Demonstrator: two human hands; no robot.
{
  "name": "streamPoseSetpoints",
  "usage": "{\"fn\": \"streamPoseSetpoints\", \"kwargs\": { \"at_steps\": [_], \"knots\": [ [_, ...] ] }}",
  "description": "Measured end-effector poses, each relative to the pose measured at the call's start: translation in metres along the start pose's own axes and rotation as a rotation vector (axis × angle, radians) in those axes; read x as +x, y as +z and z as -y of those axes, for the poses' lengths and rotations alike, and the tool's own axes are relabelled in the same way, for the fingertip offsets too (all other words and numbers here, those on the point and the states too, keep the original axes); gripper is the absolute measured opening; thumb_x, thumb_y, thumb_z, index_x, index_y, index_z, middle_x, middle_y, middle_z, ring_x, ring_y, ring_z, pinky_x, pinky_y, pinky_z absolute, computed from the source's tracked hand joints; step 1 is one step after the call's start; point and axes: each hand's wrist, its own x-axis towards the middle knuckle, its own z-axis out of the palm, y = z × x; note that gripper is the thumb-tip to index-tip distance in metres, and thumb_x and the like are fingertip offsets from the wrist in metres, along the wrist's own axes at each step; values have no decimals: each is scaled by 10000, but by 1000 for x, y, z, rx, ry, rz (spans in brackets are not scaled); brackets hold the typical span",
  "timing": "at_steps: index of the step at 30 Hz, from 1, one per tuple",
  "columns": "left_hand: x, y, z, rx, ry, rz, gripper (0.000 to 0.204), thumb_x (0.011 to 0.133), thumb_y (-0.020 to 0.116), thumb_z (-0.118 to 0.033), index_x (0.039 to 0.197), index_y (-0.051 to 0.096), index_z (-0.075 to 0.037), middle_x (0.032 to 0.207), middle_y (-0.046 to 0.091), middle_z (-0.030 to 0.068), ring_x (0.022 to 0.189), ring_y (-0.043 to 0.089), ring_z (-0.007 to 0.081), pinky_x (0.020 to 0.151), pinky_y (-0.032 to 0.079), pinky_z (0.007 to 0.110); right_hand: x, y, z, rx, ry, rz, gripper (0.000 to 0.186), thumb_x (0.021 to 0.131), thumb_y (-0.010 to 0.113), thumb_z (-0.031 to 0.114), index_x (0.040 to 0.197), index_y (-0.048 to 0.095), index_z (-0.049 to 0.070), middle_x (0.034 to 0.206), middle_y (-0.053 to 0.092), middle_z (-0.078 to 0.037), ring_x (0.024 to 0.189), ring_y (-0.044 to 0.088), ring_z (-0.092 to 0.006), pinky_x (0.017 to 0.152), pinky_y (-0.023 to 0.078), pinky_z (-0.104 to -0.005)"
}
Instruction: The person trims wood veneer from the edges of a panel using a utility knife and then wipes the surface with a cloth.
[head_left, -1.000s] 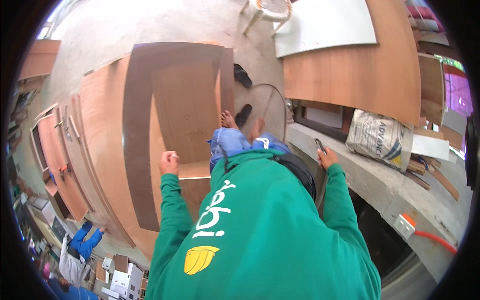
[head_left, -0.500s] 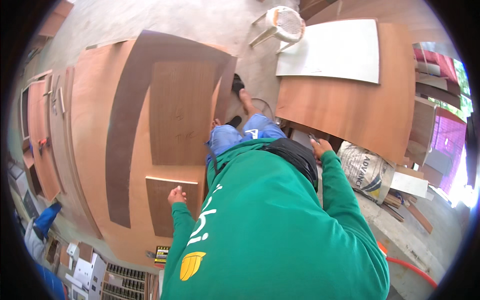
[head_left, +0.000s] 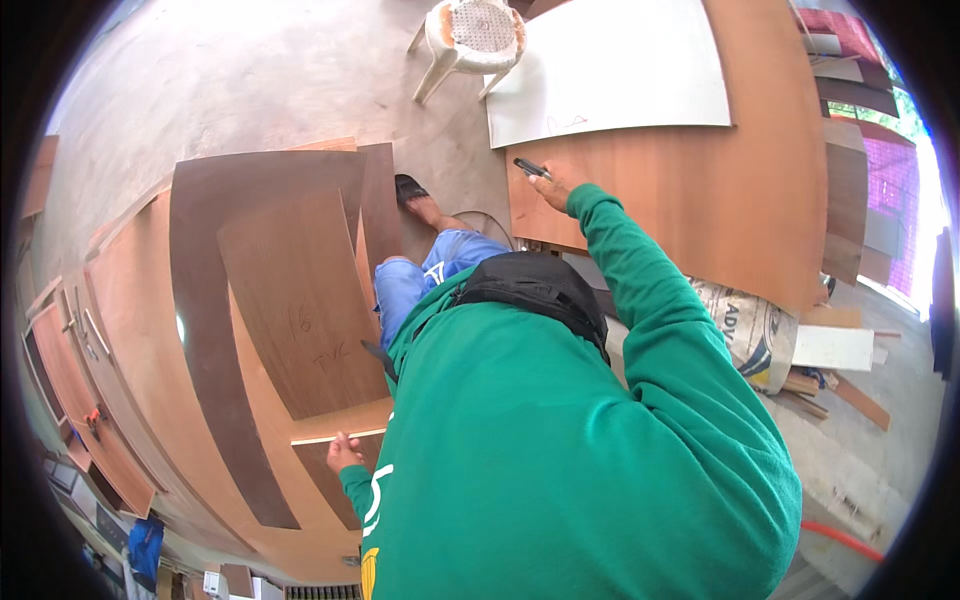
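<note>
My right hand point(head_left: 556, 186) is closed around a black pen-shaped tool point(head_left: 531, 168). It is raised over the near left part of a reddish-brown plywood sheet point(head_left: 640, 190), just below a white panel point(head_left: 620, 75) lying on that sheet. My left hand point(head_left: 346, 453) hangs low at my left side, its fingers loosely bent and apart. It is over the pale edge of a small dark-brown board point(head_left: 335, 480), and I cannot tell whether it touches. Beyond it lies a brown panel with handwriting point(head_left: 295, 300), on top of a large dark sheet point(head_left: 205, 330).
A worn white plastic stool point(head_left: 470, 40) stands ahead on the concrete floor. A filled printed sack point(head_left: 745, 335) and wood offcuts point(head_left: 855, 400) lie at the right, with an orange hose point(head_left: 845, 540) behind them. More boards point(head_left: 75, 370) and a blue item point(head_left: 146, 550) are at the left.
My right hand has moved up and forward from beside my waist to over the plywood, still holding the tool. My body and view have turned right; my left hand stays near the small board.
</note>
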Motion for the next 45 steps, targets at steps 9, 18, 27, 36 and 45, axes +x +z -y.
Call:
{"fn": "streamPoseSetpoints", "kwargs": {
  "at_steps": [9, 18, 27, 36, 45],
  "knots": [
    [9, 161, -167, 153, 489, 111, 234, 892, 729, -242, 979, 677, -32, 861, 643, 18, 767, 577, 98, 664, 492, 261, 115, 2, -146, 232, 353, 134, 512, 939, 523, 442, 1205, 625, 17, 968, 679, -198, 919, 662, -332, 820, 513, -463],
    [-67, 226, -259, 34, 291, 159, 268, 955, 657, -321, 981, 667, -55, 724, 593, -27, 602, 527, 39, 482, 406, 199, 169, -34, -181, -77, 189, -54, 377, 778, 692, 304, 960, 627, -20, 863, 680, -244, 865, 664, -421, 768, 538, -458],
    [-72, 215, -135, 57, 357, -32, 393, 948, 651, -418, 979, 636, -27, 791, 577, 0, 649, 495, 58, 523, 402, 214, 215, -85, -48, -165, -103, 84, 322, 742, 671, 286, 961, 687, 50, 914, 694, -201, 858, 674, -362, 806, 534, -424],
    [-112, 248, 1, -283, -17, -107, 362, 906, 716, -365, 1132, 612, -102, 915, 628, -4, 646, 541, 82, 523, 435, 197, 213, -74, -12, -299, -293, 258, 308, 755, 747, 357, 814, 704, 58, 736, 702, -120, 733, 696, -269, 736, 545, -382],
    [-199, 349, 132, -636, -297, -132, 340, 883, 730, -292, 1107, 638, -54, 950, 678, 45, 652, 617, 123, 550, 496, 263, 204, -39, -67, -372, -575, 158, 236, 765, 736, 262, 840, 685, 45, 711, 675, -119, 646, 649, -236, 653, 527, -372]
  ]
}}
